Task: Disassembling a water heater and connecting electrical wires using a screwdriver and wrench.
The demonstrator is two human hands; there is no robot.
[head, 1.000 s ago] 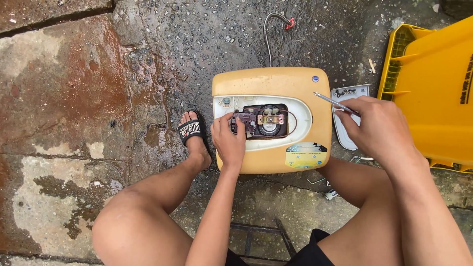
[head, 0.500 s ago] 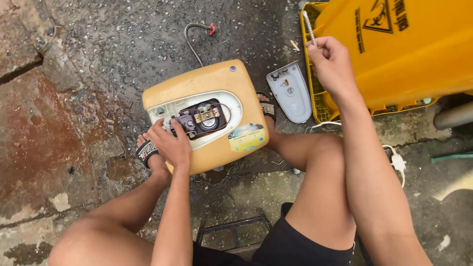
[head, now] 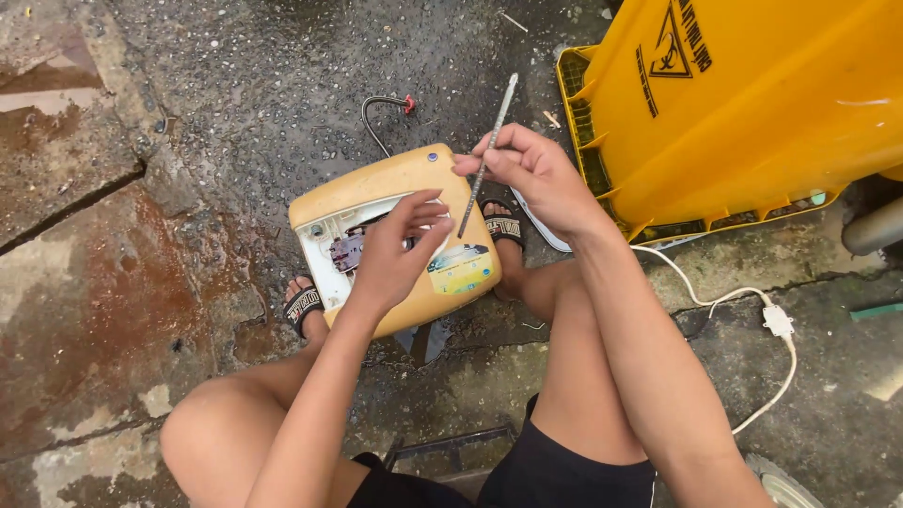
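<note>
Right hand point(head: 541, 179): fingers pinched on a thin metal rod point(head: 487, 155), gripped near its middle. Rod's long axis runs steeply, tip down toward the yellow casing point(head: 395, 183), upper end pointing away. Left hand point(head: 395, 254): fingers loosely curled, resting over the casing's open front, holding nothing that shows. Inside the opening, a dark part point(head: 346, 252) on a white panel, partly hidden. Casing lies on wet concrete floor point(head: 141, 282) between both sandalled feet. Yellow bin point(head: 752, 103) just right; white cord point(head: 743, 301) beside the right leg.
</note>
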